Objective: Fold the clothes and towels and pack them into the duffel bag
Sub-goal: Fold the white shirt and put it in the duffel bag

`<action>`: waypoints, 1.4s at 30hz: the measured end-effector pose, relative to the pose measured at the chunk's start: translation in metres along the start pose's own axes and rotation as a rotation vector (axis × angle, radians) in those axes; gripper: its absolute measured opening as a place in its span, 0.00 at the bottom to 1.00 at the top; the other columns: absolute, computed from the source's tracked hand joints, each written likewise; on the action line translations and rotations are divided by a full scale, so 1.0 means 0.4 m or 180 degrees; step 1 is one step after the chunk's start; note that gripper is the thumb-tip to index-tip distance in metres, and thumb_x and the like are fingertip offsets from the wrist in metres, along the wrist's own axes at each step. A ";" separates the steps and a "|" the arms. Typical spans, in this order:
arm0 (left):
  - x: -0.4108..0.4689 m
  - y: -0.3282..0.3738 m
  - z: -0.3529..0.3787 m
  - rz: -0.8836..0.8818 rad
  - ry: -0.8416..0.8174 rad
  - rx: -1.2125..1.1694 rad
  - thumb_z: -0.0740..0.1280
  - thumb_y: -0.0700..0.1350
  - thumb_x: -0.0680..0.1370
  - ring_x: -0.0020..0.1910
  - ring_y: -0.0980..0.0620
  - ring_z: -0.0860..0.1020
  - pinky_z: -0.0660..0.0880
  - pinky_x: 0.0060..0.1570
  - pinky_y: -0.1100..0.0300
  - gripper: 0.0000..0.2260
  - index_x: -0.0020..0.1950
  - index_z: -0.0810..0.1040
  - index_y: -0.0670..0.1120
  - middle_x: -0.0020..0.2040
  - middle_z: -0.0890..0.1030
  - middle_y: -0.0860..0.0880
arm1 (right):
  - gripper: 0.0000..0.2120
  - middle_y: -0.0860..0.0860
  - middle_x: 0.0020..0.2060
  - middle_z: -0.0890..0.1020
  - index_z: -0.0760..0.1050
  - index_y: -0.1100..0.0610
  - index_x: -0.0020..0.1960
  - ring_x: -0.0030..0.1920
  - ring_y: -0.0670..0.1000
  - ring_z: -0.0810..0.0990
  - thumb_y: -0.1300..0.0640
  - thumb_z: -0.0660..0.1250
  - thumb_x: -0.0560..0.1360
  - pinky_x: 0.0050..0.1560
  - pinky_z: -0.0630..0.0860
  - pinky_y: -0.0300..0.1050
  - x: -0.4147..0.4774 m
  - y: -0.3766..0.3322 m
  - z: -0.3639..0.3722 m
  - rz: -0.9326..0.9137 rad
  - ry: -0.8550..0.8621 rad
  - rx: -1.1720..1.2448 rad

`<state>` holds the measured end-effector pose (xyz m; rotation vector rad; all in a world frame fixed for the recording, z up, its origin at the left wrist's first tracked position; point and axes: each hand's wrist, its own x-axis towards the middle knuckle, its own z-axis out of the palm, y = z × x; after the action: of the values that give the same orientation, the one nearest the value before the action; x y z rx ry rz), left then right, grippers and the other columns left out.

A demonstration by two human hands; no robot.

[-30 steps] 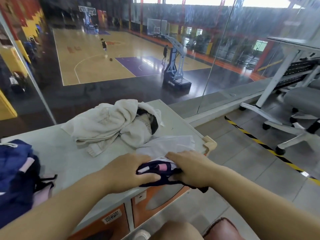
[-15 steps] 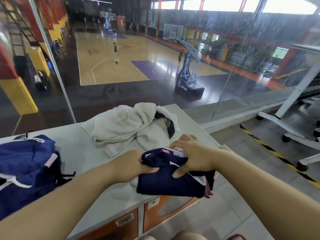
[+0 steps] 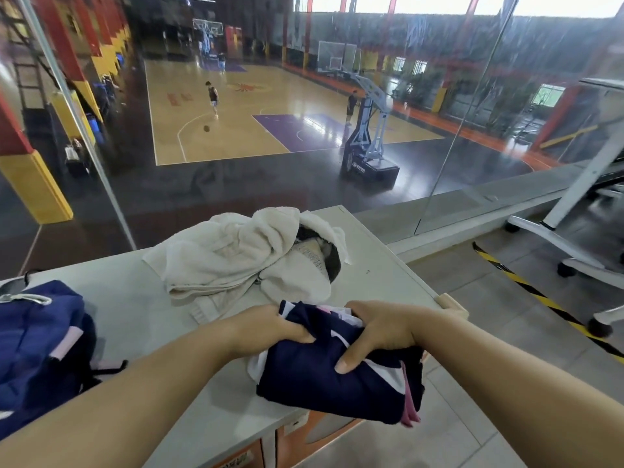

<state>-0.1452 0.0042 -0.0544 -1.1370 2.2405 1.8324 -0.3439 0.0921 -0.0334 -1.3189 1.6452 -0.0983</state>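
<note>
Beyond a glass wall lies a basketball court; on this side the grey table carries the work. A folded navy garment sits at the table's near right edge, partly overhanging it. The left grip curls round its left end, and the right grip clamps the far fold, thumb pressed into the cloth, probably to stop the layers springing open when carried. The blue duffel bag sits at the left, well apart. A crumpled white towel pile lies just beyond the hands, not yet folded.
</note>
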 end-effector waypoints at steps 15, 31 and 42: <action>-0.078 -0.025 0.055 0.0854 0.0110 -0.0164 0.77 0.35 0.62 0.51 0.54 0.81 0.78 0.49 0.60 0.25 0.55 0.78 0.52 0.51 0.84 0.52 | 0.44 0.45 0.58 0.69 0.65 0.45 0.62 0.57 0.51 0.67 0.31 0.75 0.51 0.60 0.68 0.52 -0.090 0.003 0.112 -0.0222 0.1227 -0.1718; -0.332 -0.116 0.031 0.0809 0.0865 0.2540 0.66 0.64 0.70 0.63 0.58 0.70 0.68 0.61 0.59 0.32 0.71 0.59 0.61 0.67 0.70 0.58 | 0.46 0.51 0.56 0.75 0.57 0.49 0.70 0.55 0.56 0.75 0.35 0.73 0.60 0.55 0.69 0.55 -0.189 -0.166 0.226 -0.0269 0.1525 -0.3452; -0.742 -0.292 -0.141 0.0599 0.2617 0.3166 0.57 0.63 0.68 0.41 0.58 0.80 0.76 0.37 0.62 0.17 0.44 0.80 0.56 0.40 0.81 0.60 | 0.43 0.45 0.49 0.78 0.63 0.44 0.63 0.50 0.54 0.77 0.31 0.71 0.52 0.47 0.74 0.50 -0.182 -0.464 0.303 -0.0841 0.2272 -0.3067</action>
<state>0.1587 0.1019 -0.0003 -1.5462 3.0654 -0.0122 -0.1338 0.1316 0.0597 -2.4352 2.2129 0.1000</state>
